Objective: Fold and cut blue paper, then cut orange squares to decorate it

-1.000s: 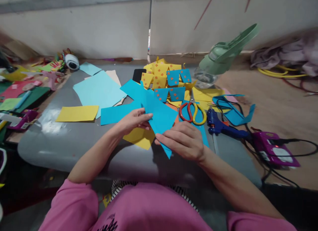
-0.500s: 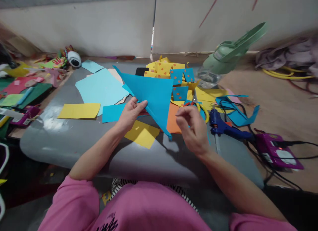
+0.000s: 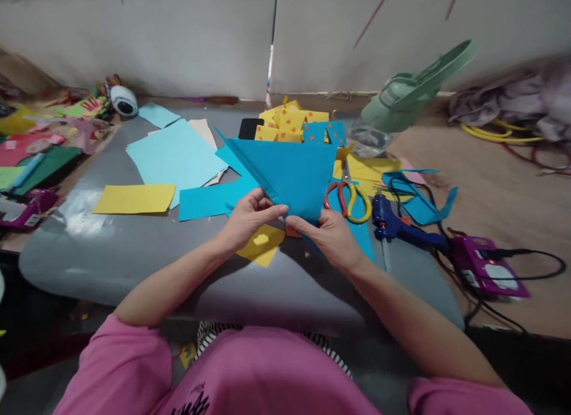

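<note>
A piece of blue paper (image 3: 289, 168) with a folded strip along its slanting lower-left edge is raised above the table. My left hand (image 3: 252, 216) pinches that folded edge between thumb and fingers. At the lower right part of the same sheet, my right hand (image 3: 334, 233) is closed on it, thumb on the near side and fingers partly hidden. Beneath the hands lie a yellow paper piece (image 3: 263, 247) and a mostly covered orange piece. Scissors (image 3: 359, 204) with red and yellow handles rest just beyond my right hand.
Light blue sheets (image 3: 172, 156) and a yellow strip (image 3: 134, 199) lie at left. Behind are yellow and blue cutouts (image 3: 292, 120) with orange spots. On the right are a blue glue gun (image 3: 397, 228), a purple power strip (image 3: 486, 266) with black cords, and a green spray bottle (image 3: 397, 103).
My right hand has moved left and taken hold of the blue paper. The sheet has turned and shifted slightly right, and my left hand has slid along its edge.
</note>
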